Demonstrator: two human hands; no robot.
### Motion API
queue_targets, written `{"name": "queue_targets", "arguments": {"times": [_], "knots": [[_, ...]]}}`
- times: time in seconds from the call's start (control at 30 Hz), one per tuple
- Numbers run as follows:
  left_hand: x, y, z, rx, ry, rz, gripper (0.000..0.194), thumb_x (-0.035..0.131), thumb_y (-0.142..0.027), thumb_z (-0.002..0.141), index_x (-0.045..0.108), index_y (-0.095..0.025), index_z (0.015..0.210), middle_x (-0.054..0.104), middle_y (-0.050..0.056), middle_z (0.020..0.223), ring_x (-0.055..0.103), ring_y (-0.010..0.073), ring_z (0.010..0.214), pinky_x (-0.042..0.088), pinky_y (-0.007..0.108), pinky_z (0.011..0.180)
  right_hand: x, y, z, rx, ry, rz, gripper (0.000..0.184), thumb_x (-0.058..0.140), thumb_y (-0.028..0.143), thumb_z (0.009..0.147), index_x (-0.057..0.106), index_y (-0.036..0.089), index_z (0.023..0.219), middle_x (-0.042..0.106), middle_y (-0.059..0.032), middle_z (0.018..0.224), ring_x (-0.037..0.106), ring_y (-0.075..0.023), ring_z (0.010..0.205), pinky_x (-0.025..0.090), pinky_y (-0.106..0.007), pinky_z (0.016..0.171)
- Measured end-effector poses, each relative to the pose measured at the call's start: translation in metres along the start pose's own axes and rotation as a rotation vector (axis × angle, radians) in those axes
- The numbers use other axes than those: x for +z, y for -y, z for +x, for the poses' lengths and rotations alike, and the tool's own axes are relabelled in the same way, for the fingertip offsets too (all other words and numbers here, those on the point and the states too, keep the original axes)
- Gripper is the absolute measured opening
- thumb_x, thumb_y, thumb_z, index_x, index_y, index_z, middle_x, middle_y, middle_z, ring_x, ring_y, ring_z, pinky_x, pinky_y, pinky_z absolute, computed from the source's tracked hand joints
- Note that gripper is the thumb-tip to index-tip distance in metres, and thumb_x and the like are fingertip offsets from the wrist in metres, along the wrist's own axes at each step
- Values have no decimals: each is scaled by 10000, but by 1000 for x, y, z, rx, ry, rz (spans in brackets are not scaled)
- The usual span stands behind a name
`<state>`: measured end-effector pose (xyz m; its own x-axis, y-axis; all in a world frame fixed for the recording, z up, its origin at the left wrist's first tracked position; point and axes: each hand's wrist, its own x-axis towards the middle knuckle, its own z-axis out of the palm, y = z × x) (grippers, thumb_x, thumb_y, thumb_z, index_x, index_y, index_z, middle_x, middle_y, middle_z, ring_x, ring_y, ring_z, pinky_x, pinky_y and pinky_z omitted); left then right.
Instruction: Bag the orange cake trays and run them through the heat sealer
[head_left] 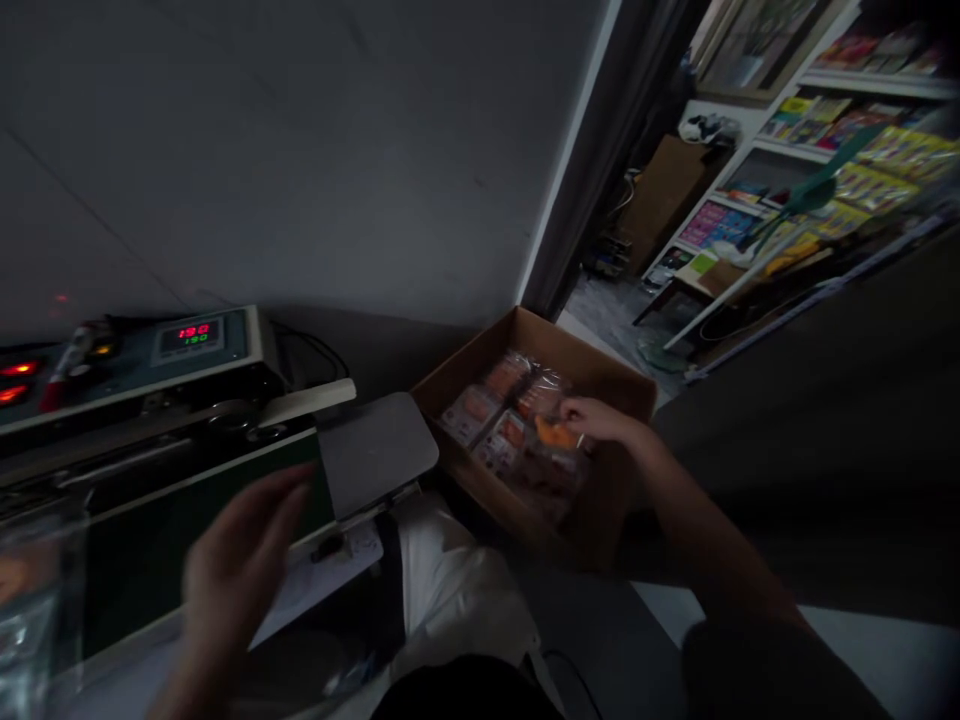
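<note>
My right hand (598, 418) is inside an open cardboard box (489, 500), its fingers closed on a clear plastic packet (556, 434) with something orange in it. Several similar clear packets (504, 442) with printed labels and orange contents lie under and beside it. Over the dark green conveyor belt (161, 545) of a bag-sealing machine (135, 375), my left hand (244, 550) is raised, slightly blurred, with thumb and fingers stretched out and nothing visible in it. Clear bags (30, 610) lie at the belt's near left end, cut off by the picture edge.
A grey metal end plate (379, 450) juts from the belt toward the box. The machine's lit display (193, 334) reads 190 twice, and a red-and-white marker (67, 365) lies on its top. Beyond a doorway stand stocked shelves (799, 150) and a green fan (814, 190).
</note>
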<state>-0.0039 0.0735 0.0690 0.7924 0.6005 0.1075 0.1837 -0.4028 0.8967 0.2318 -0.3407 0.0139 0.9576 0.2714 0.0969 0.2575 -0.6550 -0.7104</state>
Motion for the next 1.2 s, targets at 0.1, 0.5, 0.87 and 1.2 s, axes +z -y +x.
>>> {"name": "queue_targets", "arguments": {"times": [0.1, 0.5, 0.87, 1.2], "knots": [[57, -44, 14, 144, 367, -277, 519, 854, -370, 600, 735, -259, 1093, 697, 66, 1225, 604, 308, 1192, 446, 380, 1063, -28, 80, 4, -304, 223, -105, 110, 708, 168, 736, 648, 216, 657, 627, 32, 657, 586, -151, 671, 495, -332, 761], [42, -53, 54, -91, 393, -713, 392, 871, -328, 612, 699, -152, 917, 715, 62, 809, 659, 204, 708, 522, 287, 658, 54, 236, 38, -541, -41, 523, 452, 802, 383, 711, 630, 260, 1110, 678, -7, 932, 652, -208, 934, 521, -449, 934], [21, 38, 52, -388, 1, -822, 533, 870, -466, 582, 644, -190, 978, 705, 25, 842, 680, 170, 699, 538, 243, 567, 252, 204, 0, -200, 144, 907, 544, 622, 523, 847, 584, 243, 1312, 575, -90, 1411, 556, -268, 1283, 490, -464, 1049], [14, 55, 91, -553, -184, -775, 263, 830, -257, 534, 624, -145, 653, 580, -28, 552, 548, 90, 467, 415, 180, 447, 270, 194, 7, -185, 18, 753, 568, 590, 482, 856, 567, 210, 1353, 554, -110, 1430, 552, -260, 1283, 451, -478, 1086]]}}
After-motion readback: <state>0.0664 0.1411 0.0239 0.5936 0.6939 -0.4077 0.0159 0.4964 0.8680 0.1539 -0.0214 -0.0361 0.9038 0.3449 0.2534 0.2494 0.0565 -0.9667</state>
